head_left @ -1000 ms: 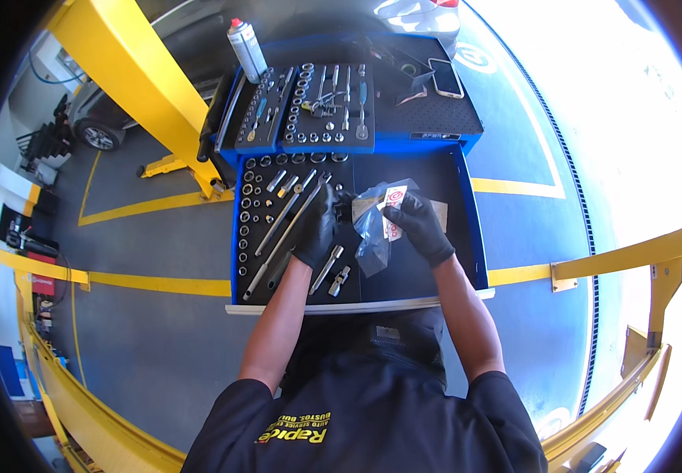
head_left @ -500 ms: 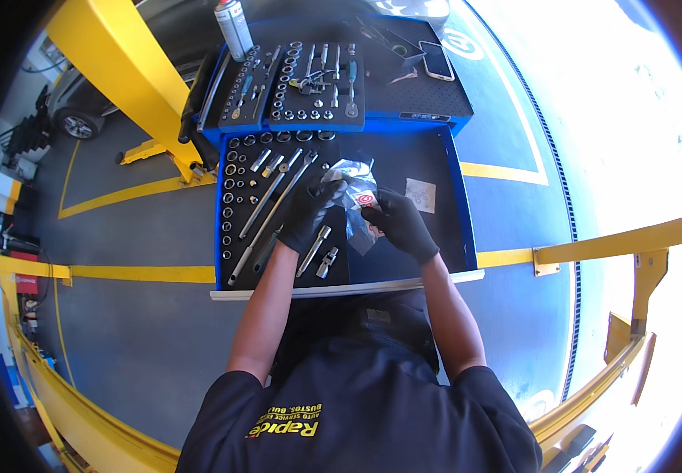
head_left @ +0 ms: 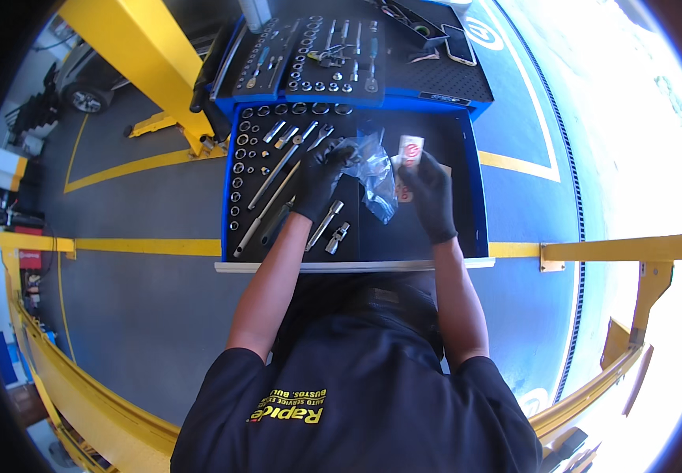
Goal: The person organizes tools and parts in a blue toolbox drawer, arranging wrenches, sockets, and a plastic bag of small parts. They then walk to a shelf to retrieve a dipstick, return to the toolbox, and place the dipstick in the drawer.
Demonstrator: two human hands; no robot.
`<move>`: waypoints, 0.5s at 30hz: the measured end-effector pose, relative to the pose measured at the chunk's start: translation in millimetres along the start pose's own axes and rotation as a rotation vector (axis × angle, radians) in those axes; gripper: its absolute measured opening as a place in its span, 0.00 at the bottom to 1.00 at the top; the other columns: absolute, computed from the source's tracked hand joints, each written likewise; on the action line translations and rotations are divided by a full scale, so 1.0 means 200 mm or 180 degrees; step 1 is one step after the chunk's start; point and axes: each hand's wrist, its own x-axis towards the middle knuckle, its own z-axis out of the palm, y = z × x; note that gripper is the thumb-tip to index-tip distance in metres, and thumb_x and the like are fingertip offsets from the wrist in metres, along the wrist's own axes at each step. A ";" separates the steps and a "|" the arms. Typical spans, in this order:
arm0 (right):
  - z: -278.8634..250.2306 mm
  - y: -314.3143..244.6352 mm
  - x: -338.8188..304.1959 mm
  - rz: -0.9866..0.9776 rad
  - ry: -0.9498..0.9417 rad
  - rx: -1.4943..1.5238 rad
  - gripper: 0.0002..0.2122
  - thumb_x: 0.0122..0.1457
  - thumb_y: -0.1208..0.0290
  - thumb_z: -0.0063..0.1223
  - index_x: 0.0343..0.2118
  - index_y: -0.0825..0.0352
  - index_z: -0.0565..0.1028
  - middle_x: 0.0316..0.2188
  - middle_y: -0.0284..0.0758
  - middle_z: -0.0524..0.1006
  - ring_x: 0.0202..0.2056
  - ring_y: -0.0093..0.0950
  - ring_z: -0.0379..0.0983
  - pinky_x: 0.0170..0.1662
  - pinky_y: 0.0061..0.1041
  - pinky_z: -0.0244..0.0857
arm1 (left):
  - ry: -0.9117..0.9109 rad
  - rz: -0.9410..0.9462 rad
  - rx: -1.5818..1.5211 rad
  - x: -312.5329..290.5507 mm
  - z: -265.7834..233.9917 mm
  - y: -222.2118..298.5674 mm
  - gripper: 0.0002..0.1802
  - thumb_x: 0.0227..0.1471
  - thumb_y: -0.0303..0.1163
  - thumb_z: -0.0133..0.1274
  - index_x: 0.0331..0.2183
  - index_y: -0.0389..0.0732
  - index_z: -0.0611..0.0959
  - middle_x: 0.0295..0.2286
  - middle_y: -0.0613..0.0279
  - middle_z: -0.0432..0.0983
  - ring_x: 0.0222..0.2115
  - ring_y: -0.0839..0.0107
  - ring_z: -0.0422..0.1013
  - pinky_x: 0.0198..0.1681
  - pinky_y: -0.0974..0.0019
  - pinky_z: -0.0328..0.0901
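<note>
Both my hands wear dark gloves above an open tool drawer [head_left: 427, 251]. My left hand [head_left: 319, 183] is closed on the top of a crumpled clear plastic bag [head_left: 380, 181], which hangs down over the middle of the drawer. Pinched in my right hand [head_left: 431, 199] is a small white packet [head_left: 411, 148] with red print, held apart from the bag. Another white piece with red print [head_left: 404, 189] shows just below it, partly covered by the fingers; whether it is joined to the packet I cannot tell. Long-handled ratchets [head_left: 266, 217] and an extension bar [head_left: 326, 224] lie near my left wrist.
Sockets [head_left: 237, 168] line the drawer's left side. Behind it, a blue cabinet top holds socket trays [head_left: 333, 59], a spray can [head_left: 255, 14], a black tray [head_left: 412, 24] and a phone [head_left: 458, 44]. Yellow lift posts [head_left: 140, 59] and rails stand around.
My hands have moved apart. The right one has drawn the red-printed packet away to the right, while the left keeps the bag. My view has shifted slightly.
</note>
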 end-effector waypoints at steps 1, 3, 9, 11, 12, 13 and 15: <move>-0.03 -0.02 0.02 0.0019 0.0088 0.0107 0.12 0.67 0.74 0.62 0.50 0.71 0.79 0.40 0.31 0.83 0.40 0.18 0.77 0.48 0.23 0.72 | -0.0001 -0.0016 0.0049 0.01 -0.01 -0.03 0.18 0.62 0.44 0.65 0.41 0.37 0.88 0.33 0.68 0.84 0.35 0.82 0.75 0.42 0.71 0.69; -0.03 -0.08 0.07 -0.0005 0.0064 0.0228 0.10 0.67 0.73 0.62 0.48 0.71 0.80 0.41 0.32 0.83 0.41 0.18 0.77 0.48 0.23 0.72 | -0.0036 -0.0069 0.0143 0.01 -0.03 -0.09 0.19 0.62 0.45 0.65 0.41 0.37 0.88 0.33 0.67 0.84 0.35 0.82 0.75 0.42 0.71 0.69; 0.05 -0.30 0.22 -0.0391 0.0110 0.0599 0.09 0.66 0.71 0.65 0.45 0.69 0.82 0.37 0.30 0.84 0.38 0.18 0.78 0.47 0.25 0.71 | -0.0268 -0.0253 0.0110 -0.03 0.07 0.09 0.16 0.64 0.40 0.62 0.47 0.38 0.87 0.39 0.68 0.83 0.38 0.81 0.77 0.45 0.70 0.70; 0.04 -0.29 0.27 -0.0311 0.0086 0.0481 0.08 0.66 0.71 0.65 0.43 0.68 0.83 0.36 0.29 0.84 0.38 0.18 0.78 0.47 0.25 0.71 | -0.0049 -0.0233 0.0009 -0.03 0.07 0.06 0.16 0.64 0.40 0.62 0.46 0.39 0.87 0.38 0.68 0.83 0.37 0.81 0.77 0.44 0.70 0.71; 0.01 -0.26 0.28 -0.0250 0.0016 0.0327 0.07 0.66 0.70 0.65 0.42 0.68 0.84 0.36 0.29 0.85 0.38 0.18 0.79 0.47 0.25 0.71 | 0.0181 -0.0224 -0.0062 -0.01 0.05 0.02 0.16 0.64 0.39 0.62 0.46 0.38 0.87 0.36 0.67 0.83 0.36 0.80 0.77 0.44 0.70 0.71; -0.04 -0.19 0.30 -0.0121 -0.0132 0.0308 0.08 0.66 0.70 0.65 0.42 0.68 0.84 0.37 0.29 0.85 0.38 0.19 0.79 0.47 0.25 0.71 | 0.0399 -0.0224 -0.0133 0.00 0.04 0.00 0.15 0.64 0.39 0.62 0.45 0.38 0.87 0.34 0.66 0.84 0.36 0.79 0.77 0.43 0.69 0.72; -0.12 -0.04 0.31 0.0142 -0.0458 0.0289 0.08 0.65 0.69 0.65 0.41 0.69 0.84 0.37 0.30 0.85 0.38 0.19 0.79 0.47 0.25 0.72 | 0.1046 -0.0026 -0.0457 0.06 -0.06 -0.10 0.19 0.62 0.43 0.64 0.45 0.38 0.86 0.37 0.65 0.83 0.34 0.77 0.77 0.39 0.66 0.72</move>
